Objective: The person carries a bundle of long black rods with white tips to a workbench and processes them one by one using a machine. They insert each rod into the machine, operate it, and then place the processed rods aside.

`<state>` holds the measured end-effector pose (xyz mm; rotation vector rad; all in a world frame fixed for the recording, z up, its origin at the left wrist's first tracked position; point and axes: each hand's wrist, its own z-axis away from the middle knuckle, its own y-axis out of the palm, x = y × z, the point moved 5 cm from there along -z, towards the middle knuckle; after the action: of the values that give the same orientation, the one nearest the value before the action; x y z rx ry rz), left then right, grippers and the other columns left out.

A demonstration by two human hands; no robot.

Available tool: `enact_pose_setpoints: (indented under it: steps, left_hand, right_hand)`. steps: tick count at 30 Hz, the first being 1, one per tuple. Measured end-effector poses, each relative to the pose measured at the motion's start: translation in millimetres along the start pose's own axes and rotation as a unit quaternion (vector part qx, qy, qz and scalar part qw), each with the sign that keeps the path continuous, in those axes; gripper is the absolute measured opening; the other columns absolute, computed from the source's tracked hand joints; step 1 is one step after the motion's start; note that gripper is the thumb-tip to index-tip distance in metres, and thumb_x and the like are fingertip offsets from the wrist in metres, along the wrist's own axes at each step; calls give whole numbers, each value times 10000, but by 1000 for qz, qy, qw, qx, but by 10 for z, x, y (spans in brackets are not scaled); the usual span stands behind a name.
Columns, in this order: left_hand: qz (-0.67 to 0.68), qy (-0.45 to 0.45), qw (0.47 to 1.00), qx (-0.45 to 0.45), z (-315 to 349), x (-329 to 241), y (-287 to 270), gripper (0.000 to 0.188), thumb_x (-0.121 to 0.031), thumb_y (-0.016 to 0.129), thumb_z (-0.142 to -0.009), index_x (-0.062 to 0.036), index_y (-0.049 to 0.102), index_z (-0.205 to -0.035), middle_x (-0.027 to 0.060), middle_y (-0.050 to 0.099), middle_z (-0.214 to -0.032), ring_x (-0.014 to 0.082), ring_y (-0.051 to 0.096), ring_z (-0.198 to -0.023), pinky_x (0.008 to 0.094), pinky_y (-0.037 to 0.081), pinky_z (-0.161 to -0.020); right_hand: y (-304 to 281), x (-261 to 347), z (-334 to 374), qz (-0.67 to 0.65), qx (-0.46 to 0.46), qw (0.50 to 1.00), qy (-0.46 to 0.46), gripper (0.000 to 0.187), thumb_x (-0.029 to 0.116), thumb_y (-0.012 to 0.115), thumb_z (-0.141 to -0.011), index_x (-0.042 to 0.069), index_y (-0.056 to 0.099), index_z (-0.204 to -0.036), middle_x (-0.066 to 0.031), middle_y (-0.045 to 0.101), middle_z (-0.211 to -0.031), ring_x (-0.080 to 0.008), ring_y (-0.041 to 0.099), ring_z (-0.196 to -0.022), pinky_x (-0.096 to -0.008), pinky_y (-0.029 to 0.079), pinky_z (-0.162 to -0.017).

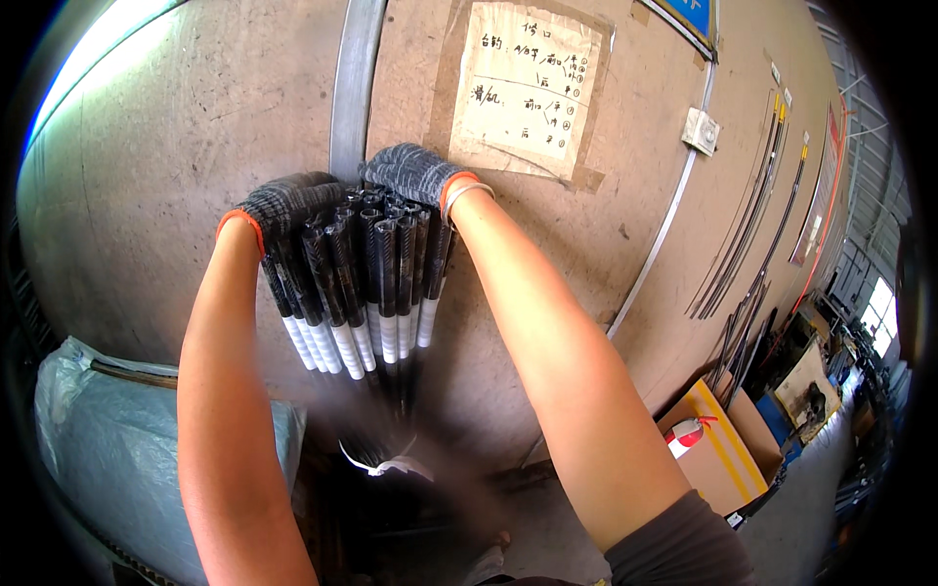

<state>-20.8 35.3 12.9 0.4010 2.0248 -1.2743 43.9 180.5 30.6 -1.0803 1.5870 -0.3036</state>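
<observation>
A bundle of slim black tubes (337, 264) with white bands stands upright against a tan wall panel, its upper ends fanned toward me. My left hand (298, 198), in a dark grey knit glove with an orange cuff, curls round the bundle's upper left side. At the upper right, my right hand (408, 176) is gloved the same way and bends over the back of the tube ends. Both hands grip the bundle from its sides, with some fingertips hidden behind it. Lower down, a white tie (386, 467) circles the tubes; their bottoms are lost in shadow.
Handwritten paper (528, 88) is taped to the wall panel above the bundle. A plastic-covered stack (117, 449) stands at lower left. At right are a cardboard box (718, 444), a red-and-white fire extinguisher (688, 436) and long thin rods (752, 215) along the wall.
</observation>
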Motion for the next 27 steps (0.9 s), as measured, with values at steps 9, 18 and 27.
enact_pose_setpoints:
  steps: [9, 18, 27]
  left_hand:
    - [-34, -23, 999, -3, 61, -107, 22, 432, -353, 488, -854, -70, 545, -1175, 104, 578, -1147, 201, 525, -1059, 311, 362, -948]
    - [-28, -19, 999, 2, 47, -105, 36, 428, -348, 486, -854, -68, 545, -1172, 105, 580, -1144, 201, 529, -1052, 315, 369, -941]
    - [-11, 5, 1000, 8, -23, -28, 15, 605, -498, 575, -766, -57, 540, -1178, 125, 587, -1108, 230, 536, -1024, 336, 384, -917]
  right_hand:
    - [17, -44, 33, -31, 40, 998, 26, 301, 207, 370, -890, 88, 550, -1099, -174, 570, -1046, -334, 557, -975, -405, 445, -837]
    - [6, -24, 48, 1, -18, 1000, 1, 221, 157, 450, -831, 57, 586, -974, -167, 604, -913, -314, 597, -859, -387, 475, -738]
    - [-18, -21, 37, -26, 13, 999, 22, 254, 195, 424, -851, 65, 580, -1002, -173, 597, -948, -330, 582, -900, -403, 460, -780]
